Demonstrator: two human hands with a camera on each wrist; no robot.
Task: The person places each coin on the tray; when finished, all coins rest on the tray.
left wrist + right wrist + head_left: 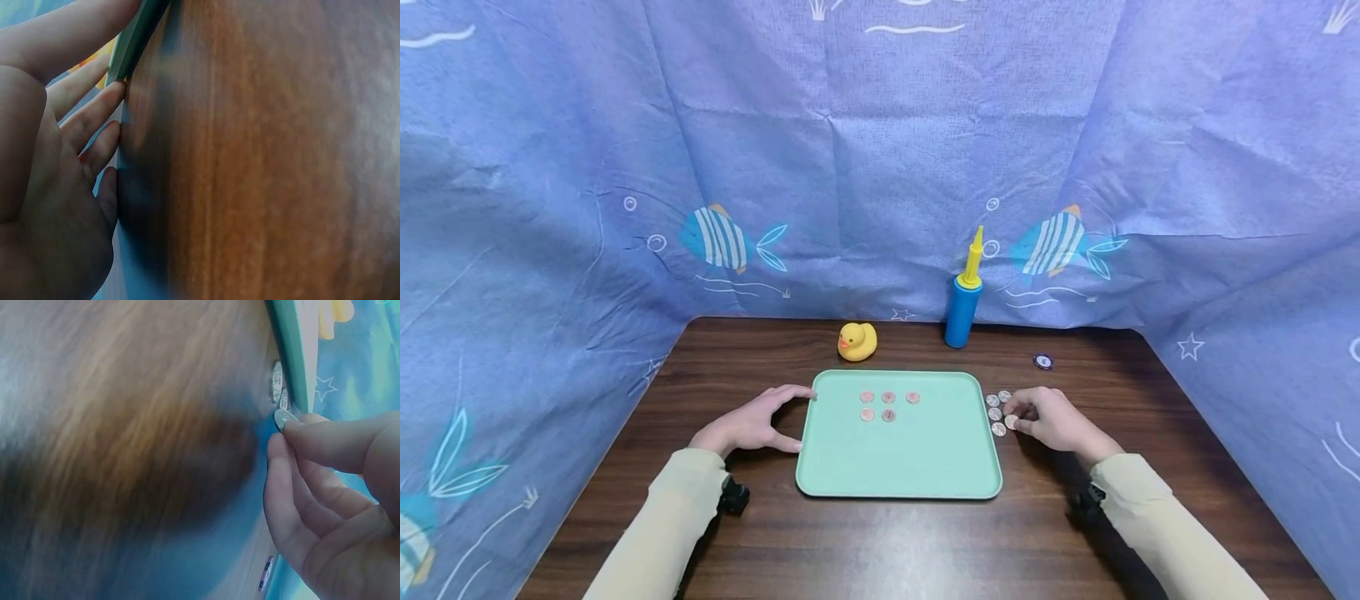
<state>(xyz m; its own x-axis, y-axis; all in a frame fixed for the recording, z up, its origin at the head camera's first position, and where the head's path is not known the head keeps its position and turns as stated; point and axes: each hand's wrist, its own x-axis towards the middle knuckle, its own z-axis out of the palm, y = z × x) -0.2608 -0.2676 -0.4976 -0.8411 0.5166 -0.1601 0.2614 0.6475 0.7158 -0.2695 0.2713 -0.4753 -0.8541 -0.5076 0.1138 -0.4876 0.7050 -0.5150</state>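
My flat green tray (898, 458) bears 5 copper coins (889, 397) in rows of 3 and 2. 4 silver coins (995, 413) show just beside its right edge; my right hand (1051, 421) pinches 1 tilted coin (284, 419).

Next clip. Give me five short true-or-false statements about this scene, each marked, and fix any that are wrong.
1. The right hand pinches a coin. True.
2. The tray holds eight copper coins. False: five copper coins lie on it.
3. The left hand is at the tray's left edge. True.
4. In the head view, the duck sits to the right of the pump. False: the duck is to the left of the pump.
5. The chip lies on the table, outside the tray. True.
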